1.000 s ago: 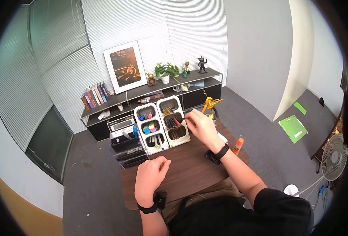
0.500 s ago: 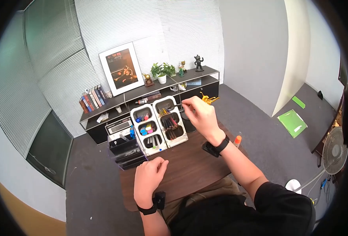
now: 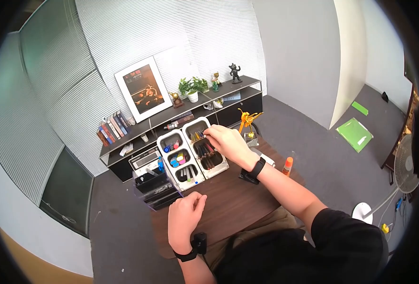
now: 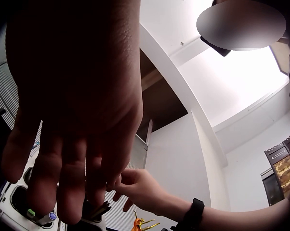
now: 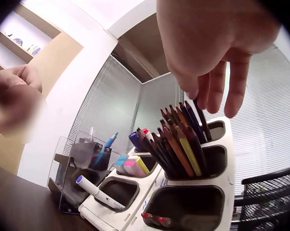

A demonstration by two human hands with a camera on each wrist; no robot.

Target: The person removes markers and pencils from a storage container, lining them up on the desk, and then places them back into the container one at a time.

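Observation:
My right hand [image 3: 228, 144] is over the far compartment of the right white organizer [image 3: 224, 166]. Its thumb and fingertips pinch a dark pencil [image 5: 202, 118], whose lower end reaches into that compartment. Just in front, the middle compartment holds a bunch of coloured pencils [image 5: 176, 149]; red-ended sticks [image 5: 157, 220] lie in the near one. Over the table's near left part hovers my left hand [image 3: 186, 220], fingers loosely bent with nothing in them. The left organizer [image 3: 175, 179] beside it holds capped markers, highlighters [image 5: 131, 166] and white markers [image 5: 99, 192].
A dark clear-sided desk caddy [image 3: 155, 189] stands left of the organizers. On the table's right side are an orange-capped glue bottle [image 3: 287, 165] and a yellow figurine [image 3: 249, 120]. A low shelf [image 3: 171, 113] with books, a framed picture and a plant stands behind.
My right hand has carried the dark pencil from beside the middle compartment to the far one and lowered it there. The left hand stays nearly still; the head view has shifted slightly.

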